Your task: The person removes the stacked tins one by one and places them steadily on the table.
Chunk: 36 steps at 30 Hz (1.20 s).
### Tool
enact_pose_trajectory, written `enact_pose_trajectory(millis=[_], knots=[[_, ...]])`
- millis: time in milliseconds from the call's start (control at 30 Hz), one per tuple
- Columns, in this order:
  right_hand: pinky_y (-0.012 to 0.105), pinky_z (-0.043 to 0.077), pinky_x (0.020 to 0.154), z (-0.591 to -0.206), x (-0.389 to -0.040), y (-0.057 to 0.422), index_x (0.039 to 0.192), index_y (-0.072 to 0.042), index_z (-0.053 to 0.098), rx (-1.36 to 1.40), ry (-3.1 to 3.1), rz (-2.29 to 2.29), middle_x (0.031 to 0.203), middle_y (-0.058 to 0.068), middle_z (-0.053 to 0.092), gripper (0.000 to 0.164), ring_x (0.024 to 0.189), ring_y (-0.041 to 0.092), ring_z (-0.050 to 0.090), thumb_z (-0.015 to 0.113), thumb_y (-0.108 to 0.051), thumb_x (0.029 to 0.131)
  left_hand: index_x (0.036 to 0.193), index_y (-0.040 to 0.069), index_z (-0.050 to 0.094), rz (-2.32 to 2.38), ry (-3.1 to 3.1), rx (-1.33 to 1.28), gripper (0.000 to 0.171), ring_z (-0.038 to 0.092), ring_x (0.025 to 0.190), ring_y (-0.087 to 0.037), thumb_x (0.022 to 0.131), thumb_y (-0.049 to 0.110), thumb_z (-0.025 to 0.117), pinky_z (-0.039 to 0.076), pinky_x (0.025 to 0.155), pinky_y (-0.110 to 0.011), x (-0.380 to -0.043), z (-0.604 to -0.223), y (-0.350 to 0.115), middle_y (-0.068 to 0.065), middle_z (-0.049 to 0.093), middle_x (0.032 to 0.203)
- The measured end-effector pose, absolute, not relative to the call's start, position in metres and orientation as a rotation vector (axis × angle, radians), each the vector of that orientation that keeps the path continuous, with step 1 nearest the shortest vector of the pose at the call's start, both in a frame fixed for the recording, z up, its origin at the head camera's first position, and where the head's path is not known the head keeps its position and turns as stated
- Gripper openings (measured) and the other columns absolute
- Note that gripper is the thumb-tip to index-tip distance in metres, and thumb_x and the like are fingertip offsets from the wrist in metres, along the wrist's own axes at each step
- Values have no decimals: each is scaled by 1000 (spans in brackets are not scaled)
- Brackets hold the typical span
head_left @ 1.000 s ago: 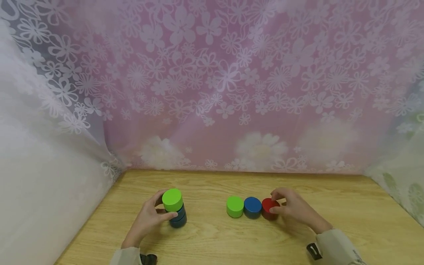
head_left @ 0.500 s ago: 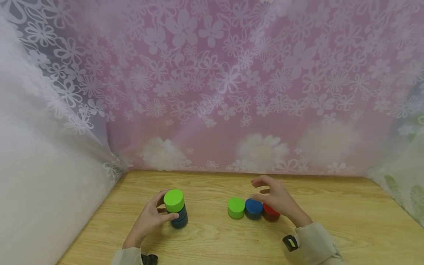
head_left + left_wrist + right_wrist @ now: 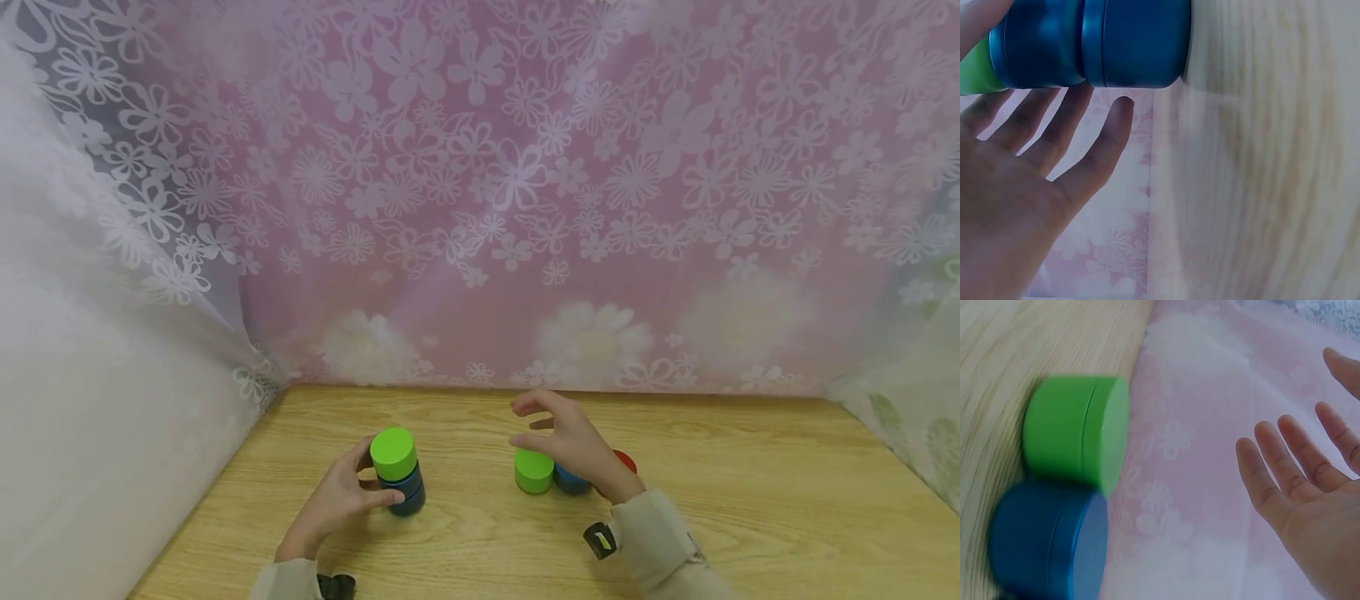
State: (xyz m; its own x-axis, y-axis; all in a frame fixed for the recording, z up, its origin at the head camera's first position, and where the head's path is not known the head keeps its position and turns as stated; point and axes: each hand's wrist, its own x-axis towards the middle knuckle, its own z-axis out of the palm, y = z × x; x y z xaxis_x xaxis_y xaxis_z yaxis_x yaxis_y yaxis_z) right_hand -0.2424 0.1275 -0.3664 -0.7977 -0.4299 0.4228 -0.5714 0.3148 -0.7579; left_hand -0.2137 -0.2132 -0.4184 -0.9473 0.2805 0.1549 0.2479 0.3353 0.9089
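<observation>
On the left of the table, my left hand holds a stack of round lidded tins, thumb in front and fingers behind. A green tin tops the stack, over two dark blue tins, the lowest standing on the wood. To the right stand a green tin, a blue tin and a red tin side by side in a row. My right hand is raised above this row, fingers spread and holding nothing. Its wrist and sleeve hide much of the red tin and part of the blue one.
The wood-grain table ends at a pink flowered cloth hanging along the back. Pale cloth also hangs at the left side. A dark wrist device sits below each sleeve.
My right hand has let go of the red tin, risen and moved left past the blue tin to above the green one. The left hand and its stack stay in place.
</observation>
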Motion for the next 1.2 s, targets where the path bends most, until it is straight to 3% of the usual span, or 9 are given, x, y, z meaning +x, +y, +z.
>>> enact_pose_trajectory(millis=[233, 500, 833, 1200], knots=[[57, 53, 91, -365, -243, 109, 121, 1, 64, 1017, -2375, 1529, 122, 16, 65, 35, 113, 38, 61, 78, -4, 89, 152, -8, 34, 1645, 2563, 495, 92, 54, 122, -48, 81, 11, 88, 55, 92, -51, -217, -422, -212, -28, 53, 138], [54, 52, 94, -368, -243, 90, 121, 0, 63, 1030, -2390, 1582, 124, 16, 64, 34, 115, 37, 59, 77, -5, 91, 147, -8, 42, 1540, 2583, 478, 83, 56, 122, -49, 83, 17, 87, 46, 98, -64, -216, -425, -213, -24, 58, 134], [49, 55, 91, -371, -241, 65, 119, 3, 64, 1090, -2380, 1573, 121, 18, 64, 35, 113, 38, 60, 79, -2, 88, 146, -11, 41, 1523, 2565, 517, 81, 57, 120, -49, 81, 8, 86, 48, 97, -62, -213, -422, -217, -28, 57, 134], [52, 53, 93, -370, -239, 42, 122, 0, 63, 1089, -2447, 1582, 122, 15, 64, 36, 116, 36, 60, 77, -3, 90, 143, -12, 44, 1564, 2535, 470, 77, 55, 122, -50, 79, -1, 85, 49, 96, -61, -211, -420, -215, -31, 55, 135]])
